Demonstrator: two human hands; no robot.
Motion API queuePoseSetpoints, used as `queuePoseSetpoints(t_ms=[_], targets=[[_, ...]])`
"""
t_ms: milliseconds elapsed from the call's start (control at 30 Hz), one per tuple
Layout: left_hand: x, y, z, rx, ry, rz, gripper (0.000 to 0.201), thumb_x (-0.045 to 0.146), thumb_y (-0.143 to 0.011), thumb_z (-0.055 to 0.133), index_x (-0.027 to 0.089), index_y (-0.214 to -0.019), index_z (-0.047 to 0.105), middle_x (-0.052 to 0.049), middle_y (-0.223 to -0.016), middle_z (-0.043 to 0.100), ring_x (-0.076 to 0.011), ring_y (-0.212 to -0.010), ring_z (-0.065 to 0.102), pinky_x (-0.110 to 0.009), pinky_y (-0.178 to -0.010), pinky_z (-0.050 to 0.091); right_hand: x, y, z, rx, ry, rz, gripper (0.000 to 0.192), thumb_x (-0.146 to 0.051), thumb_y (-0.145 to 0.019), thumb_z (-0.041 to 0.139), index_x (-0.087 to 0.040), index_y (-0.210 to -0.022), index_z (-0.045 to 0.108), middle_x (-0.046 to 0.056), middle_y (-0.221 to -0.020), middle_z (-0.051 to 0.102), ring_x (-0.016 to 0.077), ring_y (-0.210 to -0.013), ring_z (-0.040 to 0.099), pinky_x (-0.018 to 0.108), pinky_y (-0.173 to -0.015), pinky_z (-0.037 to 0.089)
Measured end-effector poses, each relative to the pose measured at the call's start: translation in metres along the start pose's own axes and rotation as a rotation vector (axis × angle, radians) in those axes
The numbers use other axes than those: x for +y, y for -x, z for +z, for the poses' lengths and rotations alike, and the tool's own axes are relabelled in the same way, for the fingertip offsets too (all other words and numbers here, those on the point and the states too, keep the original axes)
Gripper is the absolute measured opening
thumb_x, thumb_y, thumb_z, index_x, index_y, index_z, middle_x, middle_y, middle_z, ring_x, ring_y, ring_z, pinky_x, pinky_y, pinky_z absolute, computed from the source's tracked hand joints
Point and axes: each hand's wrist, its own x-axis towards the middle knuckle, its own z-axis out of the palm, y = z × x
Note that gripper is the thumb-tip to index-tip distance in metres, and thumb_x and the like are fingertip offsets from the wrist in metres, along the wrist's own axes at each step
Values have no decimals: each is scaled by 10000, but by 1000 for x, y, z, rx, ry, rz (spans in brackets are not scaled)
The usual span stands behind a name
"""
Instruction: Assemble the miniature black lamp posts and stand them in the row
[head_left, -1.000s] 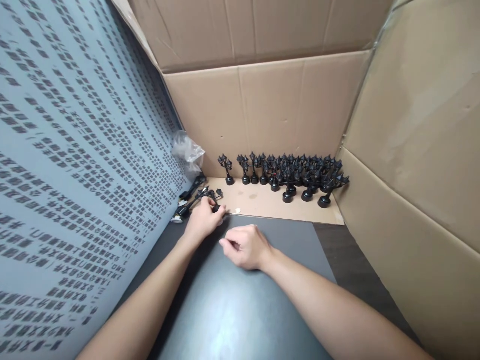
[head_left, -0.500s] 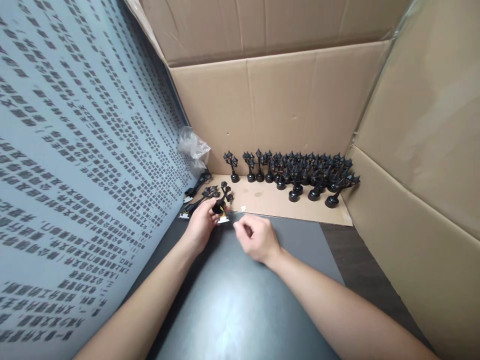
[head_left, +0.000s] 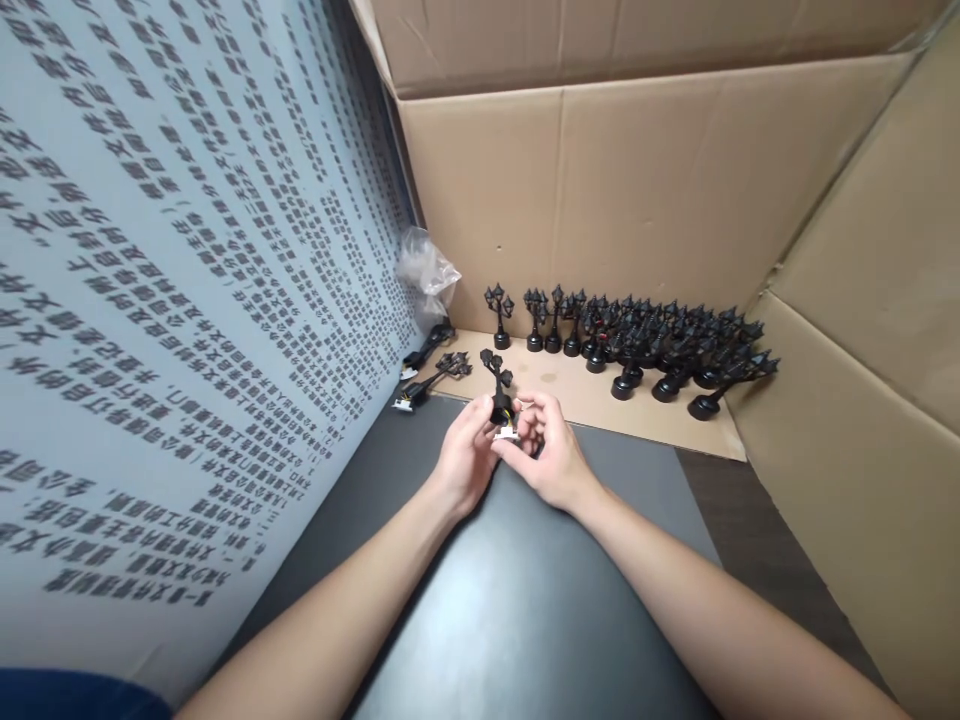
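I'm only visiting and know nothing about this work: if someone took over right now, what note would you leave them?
Left hand: fingers closed on the base of one small black lamp post, held upright above the dark mat.
Right hand: fingertips at the white plug under that base.
Done: a crowd of standing lamp posts lines the cardboard wall.
Left: a few loose lamp posts lie on their sides by the printed sheet, near a clear plastic bag.
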Motion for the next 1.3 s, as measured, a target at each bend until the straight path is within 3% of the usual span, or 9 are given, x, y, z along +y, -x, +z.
queuePoseSetpoints(t_ms=[100, 233, 433, 633, 833, 1067, 1300], targets=[[0, -2, -5, 20, 26, 23, 367, 391, -888, 838, 192, -1153, 682, -64, -1080, 761, -177, -850, 722, -326, -852, 577, -1, 1, -1, 26, -4, 31, 587, -412, -867, 824, -280, -1333, 493, -48, -863, 565, 138, -691, 548, 302, -657, 491], [0, -7, -8, -50, 45, 2, 438, 357, -858, 872, 197, -1217, 679, -93, -1184, 762, -199, -925, 736, -347, -888, 567, -1, 0, -3, 76, -57, 108, 518, -468, -867, 828, -259, -1228, 520, -30, -881, 632, 142, -697, 580, 301, -658, 485], [-3, -11, -14, -57, 75, -62, 491, 345, -839, 889, 218, -1262, 675, -91, -1184, 762, -195, -958, 731, -327, -853, 558, 1, -2, -7, 212, -180, 125, 467, -478, -870, 826, -251, -1142, 522, -21, -875, 642, 144, -725, 607, 290, -663, 493], [1, -13, -13, -164, 95, -74, 431, 290, -848, 875, 254, -1235, 688, -71, -1382, 691, -166, -945, 711, -295, -768, 523, 3, -4, -9, 150, -306, 162, 368, -555, -1004, 634, -248, -1163, 508, -15, -848, 676, 136, -642, 613, 293, -627, 510], [2, -13, -12, -194, 65, -80, 430, 247, -823, 880, 244, -1211, 696, -95, -1463, 651, -196, -971, 731, -300, -734, 494, 12, -8, -10, 200, -370, 213, 366, -612, -1031, 556, -264, -1112, 481, -26, -817, 664, 136, -605, 611, 282, -592, 494], [0, -11, -11, -111, 28, -33, 429, 183, -776, 888, 240, -1157, 701, -74, -1456, 656, -209, -923, 738, -404, -857, 569, 14, -7, -10, 168, -305, 184, 393, -643, -1046, 505, -264, -1147, 474, -20, -816, 674, 141, -614, 613, 288, -609, 511], [3, -10, -10, -197, 21, -98, 390, 173, -773, 877, 225, -1122, 711, -62, -1319, 714, -215, -898, 741, -390, -850, 549, 12, -6, -10, 169, -242, 228, 427, -669, -1044, 492, -255, -1147, 510, -49, -726, 610, 129, -569, 561, 257, -545, 476]])
